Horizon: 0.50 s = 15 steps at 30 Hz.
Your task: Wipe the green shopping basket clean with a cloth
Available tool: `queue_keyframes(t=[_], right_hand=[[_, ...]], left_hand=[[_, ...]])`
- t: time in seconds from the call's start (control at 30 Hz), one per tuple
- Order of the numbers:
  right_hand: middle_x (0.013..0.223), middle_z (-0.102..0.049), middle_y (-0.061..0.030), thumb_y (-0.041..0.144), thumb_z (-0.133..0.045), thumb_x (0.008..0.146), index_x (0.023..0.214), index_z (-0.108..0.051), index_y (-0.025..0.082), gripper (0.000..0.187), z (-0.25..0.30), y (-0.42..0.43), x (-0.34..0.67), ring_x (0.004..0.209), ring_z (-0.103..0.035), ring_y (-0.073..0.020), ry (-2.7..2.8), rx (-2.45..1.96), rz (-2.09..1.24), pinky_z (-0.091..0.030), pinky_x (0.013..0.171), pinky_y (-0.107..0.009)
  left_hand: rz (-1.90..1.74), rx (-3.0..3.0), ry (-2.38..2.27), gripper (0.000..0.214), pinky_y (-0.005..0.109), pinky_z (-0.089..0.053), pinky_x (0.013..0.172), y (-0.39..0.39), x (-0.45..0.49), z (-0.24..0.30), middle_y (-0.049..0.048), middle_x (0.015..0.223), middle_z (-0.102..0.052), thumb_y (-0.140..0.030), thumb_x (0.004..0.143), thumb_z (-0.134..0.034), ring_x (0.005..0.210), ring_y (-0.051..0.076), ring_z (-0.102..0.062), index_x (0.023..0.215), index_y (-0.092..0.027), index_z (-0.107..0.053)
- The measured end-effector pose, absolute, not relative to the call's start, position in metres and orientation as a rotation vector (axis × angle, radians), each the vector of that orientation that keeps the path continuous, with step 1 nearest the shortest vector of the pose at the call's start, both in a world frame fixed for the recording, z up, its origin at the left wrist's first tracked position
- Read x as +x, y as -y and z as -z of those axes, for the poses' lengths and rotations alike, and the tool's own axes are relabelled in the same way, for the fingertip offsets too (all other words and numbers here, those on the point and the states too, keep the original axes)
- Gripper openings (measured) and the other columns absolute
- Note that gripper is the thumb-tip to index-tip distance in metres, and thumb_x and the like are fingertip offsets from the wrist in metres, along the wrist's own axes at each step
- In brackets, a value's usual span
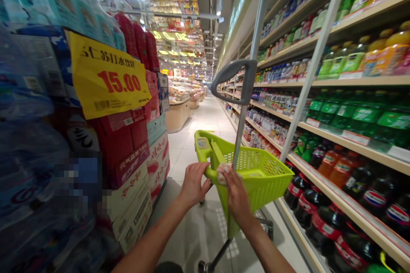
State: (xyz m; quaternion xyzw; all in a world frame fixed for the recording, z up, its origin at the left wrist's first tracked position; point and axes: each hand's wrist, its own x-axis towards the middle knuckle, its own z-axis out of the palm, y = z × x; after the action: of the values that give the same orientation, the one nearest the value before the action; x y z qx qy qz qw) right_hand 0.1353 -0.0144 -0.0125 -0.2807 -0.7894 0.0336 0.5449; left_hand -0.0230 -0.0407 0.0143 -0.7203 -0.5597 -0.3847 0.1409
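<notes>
My left hand (194,184) is curling its fingers over the near rim of the green cart (261,193), thumb tucking in below them. My right hand (238,200) is holding its fingers close together, pinching a crumpled pale cloth (223,173) at that same rim, just beside the left; its thumb I cannot tell. Both forearms are reaching forward from the bottom edge, right wrist turning its back upward. The cart is standing directly ahead of me, its slotted basket opening away to the right. On its rim a small label (202,143) is showing print too small for me to read. A metal pole (241,126) is rising past the cloth, carrying a grey loop handle (235,82).

To the left I am reading a yellow price sign (109,76): "15.00" in red under "苏打水饮料". Below it, a dark red carton (131,165) is bearing "元气森林", and a white carton (158,163) "娃哈哈". To the right, shelves (355,81) are holding green bottles (365,111) and, lower, dark bottles (374,198) wearing Pepsi roundels. Overhead, yellow neon letters (171,36) are glowing, ending in "LK".
</notes>
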Motion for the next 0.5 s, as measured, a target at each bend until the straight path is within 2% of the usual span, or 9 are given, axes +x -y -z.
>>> queue_keyframes(t=[0.17, 0.27, 0.4, 0.5], right_hand=[[0.135, -0.040, -0.0042, 0.002, -0.033, 0.077, 0.129, -0.042, 0.022, 0.056, 0.010, 0.033, 0.124, 0.125, -0.034, -0.0184, 1.975, -0.604, -0.064, -0.034, 0.102, -0.039], [0.134, -0.041, -0.0059, 0.003, -0.035, 0.079, 0.129, -0.041, 0.021, 0.054, 0.013, 0.035, 0.124, 0.124, -0.035, -0.0190, 2.037, -0.519, -0.015, -0.036, 0.101, -0.038], [0.132, -0.043, -0.0060, 0.005, -0.033, 0.082, 0.130, -0.039, 0.024, 0.052, 0.019, 0.021, 0.151, 0.121, -0.039, -0.0192, 1.784, -0.676, 0.036, -0.038, 0.099, -0.038], [0.139, -0.032, -0.0052, 0.002, -0.032, 0.080, 0.127, -0.044, 0.023, 0.053, 0.019, 0.019, 0.163, 0.125, -0.034, -0.0207, 1.779, -0.767, 0.033, -0.034, 0.102, -0.041]], left_hand=[[0.948, -2.220, 1.685, 0.044, 0.044, -0.026, 0.102, 0.036, -0.032, -0.017, 0.0097, 0.131, -0.045, -0.028, 0.077, -0.045, 0.122, 0.020, -0.038, 0.119, -0.018, -0.044], [0.946, -2.205, 1.735, 0.039, 0.044, -0.023, 0.103, 0.037, -0.028, -0.019, 0.0086, 0.127, -0.050, -0.030, 0.076, -0.049, 0.120, 0.019, -0.041, 0.114, -0.020, -0.048], [1.027, -2.179, 1.690, 0.036, 0.046, -0.021, 0.102, 0.044, -0.020, -0.023, 0.0060, 0.121, -0.056, -0.035, 0.074, -0.057, 0.114, 0.020, -0.046, 0.107, -0.022, -0.052], [1.095, -2.137, 1.629, 0.039, 0.045, -0.022, 0.100, 0.048, -0.015, -0.023, 0.0064, 0.116, -0.059, -0.038, 0.069, -0.062, 0.110, 0.021, -0.050, 0.103, -0.022, -0.053]])
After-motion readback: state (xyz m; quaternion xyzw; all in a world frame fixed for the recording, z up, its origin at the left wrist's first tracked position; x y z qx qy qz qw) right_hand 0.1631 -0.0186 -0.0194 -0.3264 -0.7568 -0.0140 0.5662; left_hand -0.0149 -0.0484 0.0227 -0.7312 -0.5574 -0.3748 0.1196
